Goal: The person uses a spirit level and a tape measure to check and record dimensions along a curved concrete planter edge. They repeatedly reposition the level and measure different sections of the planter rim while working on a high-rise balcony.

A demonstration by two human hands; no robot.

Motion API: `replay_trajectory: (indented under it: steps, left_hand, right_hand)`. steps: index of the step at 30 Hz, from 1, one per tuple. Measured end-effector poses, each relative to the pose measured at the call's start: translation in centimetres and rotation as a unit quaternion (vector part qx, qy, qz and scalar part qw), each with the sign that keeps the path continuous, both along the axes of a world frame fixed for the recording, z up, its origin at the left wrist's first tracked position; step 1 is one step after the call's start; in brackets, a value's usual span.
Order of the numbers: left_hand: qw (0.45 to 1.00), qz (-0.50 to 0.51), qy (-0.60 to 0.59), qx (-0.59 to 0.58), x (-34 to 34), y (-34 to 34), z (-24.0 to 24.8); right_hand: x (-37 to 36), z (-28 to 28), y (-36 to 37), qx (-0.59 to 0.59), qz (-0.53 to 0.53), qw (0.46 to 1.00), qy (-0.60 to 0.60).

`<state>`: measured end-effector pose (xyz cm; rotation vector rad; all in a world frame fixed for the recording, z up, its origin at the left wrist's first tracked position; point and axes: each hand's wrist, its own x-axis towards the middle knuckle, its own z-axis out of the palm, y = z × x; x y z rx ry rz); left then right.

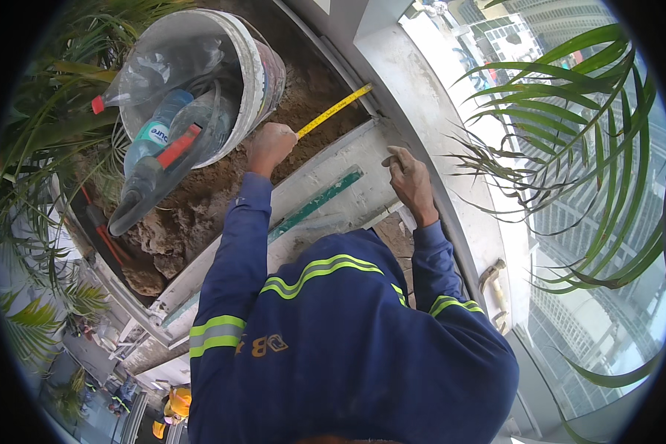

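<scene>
A: Brown soil (pixel 301 95) fills a planter beside a curved white ledge (pixel 451 122), with tall buildings beyond the glass. Where does the tape measure (pixel 334 112) lie in all that?

B: Over the soil. Its yellow blade starts at the left hand (pixel 272 148) and runs away and to the right, ending near the planter's edge on the ledge side. I can't tell if the tip touches

A: So the left one has it?

B: Yes, clenched in a fist around the near end, and any case is hidden in there

A: And the right hand (pixel 411 181)?

B: To the right of the blade's far end and closer to the body, well apart from the tape. Its fingers are bent, and I can't tell whether the palm holds anything. Of the two, it looks nearer the tip

A: What else sets the direction?

B: A green strip (pixel 322 201) on the pale board (pixel 374 155), between the forearms. It runs nearly parallel to the blade

A: And room to move?

B: Tightest on the left, I'd judge: the bucket (pixel 266 70) of bottles stands just beside that fist. Between tip and right hand there's open board, then the ledge, where a hammer (pixel 498 294) lies nearer the body
</scene>
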<state>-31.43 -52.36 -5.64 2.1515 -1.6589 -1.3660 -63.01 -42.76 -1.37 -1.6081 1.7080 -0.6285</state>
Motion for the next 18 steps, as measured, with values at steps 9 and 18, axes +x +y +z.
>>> replay_trajectory:
  steps: [9,18]
  left_hand:
    - [0.997,-0.002,-0.08,0.025,-2.3,0.5,0.2]
    - [0.993,0.022,-0.109,0.048,-3.1,0.7,0.7]
  right_hand:
    - [-0.2,-0.2,-0.9,0.032,-0.019,0.999,-0.004]
    - [-0.3,-1.2,-1.3,0.04,-0.023,0.999,-0.016]
